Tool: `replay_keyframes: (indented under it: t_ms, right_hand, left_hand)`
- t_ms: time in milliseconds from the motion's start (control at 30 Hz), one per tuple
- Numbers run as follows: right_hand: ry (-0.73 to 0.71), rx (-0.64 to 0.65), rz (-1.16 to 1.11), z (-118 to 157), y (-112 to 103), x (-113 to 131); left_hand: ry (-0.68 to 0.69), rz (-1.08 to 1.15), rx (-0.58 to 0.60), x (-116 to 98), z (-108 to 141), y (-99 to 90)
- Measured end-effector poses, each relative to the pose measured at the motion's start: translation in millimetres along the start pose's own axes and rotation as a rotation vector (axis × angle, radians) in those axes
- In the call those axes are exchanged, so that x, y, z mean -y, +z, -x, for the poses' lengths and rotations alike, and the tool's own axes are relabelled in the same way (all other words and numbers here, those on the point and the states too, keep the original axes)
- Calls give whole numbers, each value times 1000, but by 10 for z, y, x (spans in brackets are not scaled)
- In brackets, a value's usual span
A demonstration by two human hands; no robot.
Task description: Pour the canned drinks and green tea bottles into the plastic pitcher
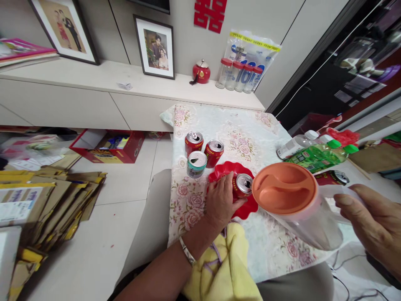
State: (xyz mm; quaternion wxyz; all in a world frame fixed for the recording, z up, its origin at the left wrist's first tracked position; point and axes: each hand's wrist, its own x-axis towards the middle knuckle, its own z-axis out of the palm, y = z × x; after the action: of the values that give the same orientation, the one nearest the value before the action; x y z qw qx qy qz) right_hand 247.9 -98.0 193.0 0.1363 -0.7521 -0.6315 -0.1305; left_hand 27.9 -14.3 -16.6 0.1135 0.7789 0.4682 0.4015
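My left hand (222, 200) is wrapped round a red can (238, 186) with an opened top, over a red scalloped plate (247, 210). By its handle, my right hand (372, 221) holds a clear plastic pitcher (319, 223) with an orange lid (285, 188). The pitcher is tilted, its lid close beside the can; whether liquid flows is hidden. Behind the plate stand two more red cans (194, 144) (214, 154) and a short teal can (196, 164), all opened. A yellow cloth (230, 267) lies at the near table edge below my left wrist.
Green bottles (316, 155), a white-capped bottle (294, 144) and a dark red can (332, 177) are at the right of the flowered tablecloth (216, 121). Glass jars (234, 76) and framed photos (156, 48) line the back shelf. Cardboard (69, 196) and a red box (108, 146) are left.
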Motion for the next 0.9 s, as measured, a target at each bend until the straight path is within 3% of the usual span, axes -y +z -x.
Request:
replay_keyframes:
  t_ms: [900]
  right_hand:
    - [96, 51, -18, 3, -39, -57]
  left_hand:
    - [27, -36, -17, -4, 1, -26]
